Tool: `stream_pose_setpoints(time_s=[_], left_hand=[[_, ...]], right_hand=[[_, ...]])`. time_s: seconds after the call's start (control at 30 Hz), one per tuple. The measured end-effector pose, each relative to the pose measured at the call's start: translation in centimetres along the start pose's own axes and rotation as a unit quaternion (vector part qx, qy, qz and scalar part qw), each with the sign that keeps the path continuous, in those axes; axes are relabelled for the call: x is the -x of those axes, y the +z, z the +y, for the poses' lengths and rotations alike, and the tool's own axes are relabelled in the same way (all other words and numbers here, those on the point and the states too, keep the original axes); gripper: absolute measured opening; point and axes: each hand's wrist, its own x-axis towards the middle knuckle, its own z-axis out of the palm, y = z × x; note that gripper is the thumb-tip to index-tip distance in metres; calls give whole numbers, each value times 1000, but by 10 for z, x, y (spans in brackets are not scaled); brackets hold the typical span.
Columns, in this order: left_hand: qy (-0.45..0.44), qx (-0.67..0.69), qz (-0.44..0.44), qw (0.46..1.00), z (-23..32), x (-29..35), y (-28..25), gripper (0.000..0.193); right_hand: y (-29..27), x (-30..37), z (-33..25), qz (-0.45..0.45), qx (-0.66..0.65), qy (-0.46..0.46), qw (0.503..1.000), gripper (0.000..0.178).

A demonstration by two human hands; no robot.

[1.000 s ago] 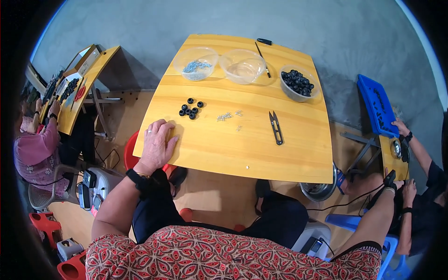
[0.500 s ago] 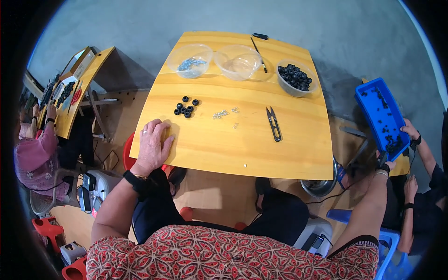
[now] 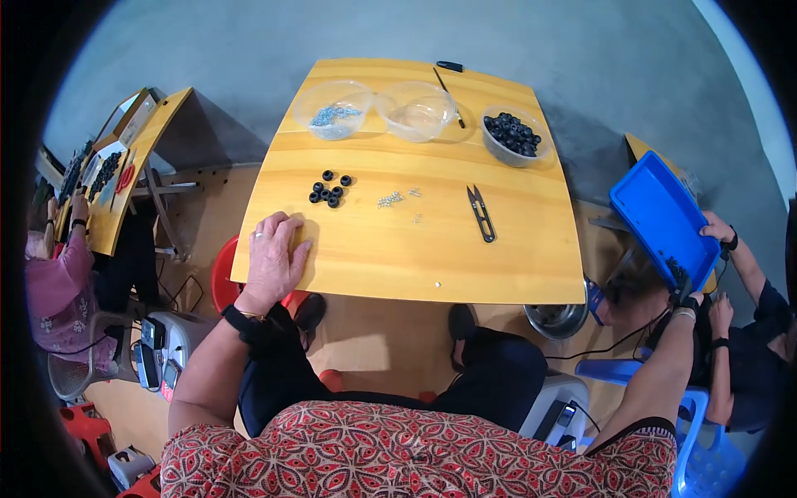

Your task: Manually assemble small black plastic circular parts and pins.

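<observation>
My left hand point(image 3: 272, 259) rests on the near left part of the wooden table point(image 3: 374, 257), fingers loosely spread and nothing in them. Just beyond it lies a small group of black beads point(image 3: 329, 191). Small clear beads point(image 3: 391, 199) are scattered to their right, and black thread snips point(image 3: 481, 214) lie farther right. My right arm reaches out to the right; my right hand point(image 3: 686, 302) is at the near end of a blue tray point(image 3: 656, 212), its fingers hidden. Dark pieces point(image 3: 677, 269) are gathered in the tray's near corner. Another person's hand point(image 3: 717, 227) holds the tray's right edge.
Along the table's far side stand a clear bowl with bluish beads point(image 3: 334, 116), a second clear bowl point(image 3: 415, 112) and a bowl of black beads point(image 3: 513, 137). A thin dark stick point(image 3: 449, 98) lies between them. A metal basin point(image 3: 556, 320) sits below the table's right corner.
The blue tray has shifted left and down, and its dark pieces have slid into the near corner. My right hand has moved slightly down with it. My left hand keeps its place.
</observation>
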Motion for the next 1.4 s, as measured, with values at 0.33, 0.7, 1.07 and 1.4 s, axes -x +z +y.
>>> stream_pose_setpoints(time_s=[0.33,0.7,1.07,1.4], left_hand=[[-2,12,6,1000,-2,3,-2,30],[-16,0,-9,1000,-1,1,-7,30],[-10,-9,3,1000,-2,3,-3,31],[2,-5,1,1000,2,3,-5,30]], right_hand=[[23,-16,51,68,789,-321,520,53],[-72,66,107,148,903,-158,370,69],[-32,97,139,55,913,-177,363,70],[-53,82,173,-128,873,-234,408,42]])
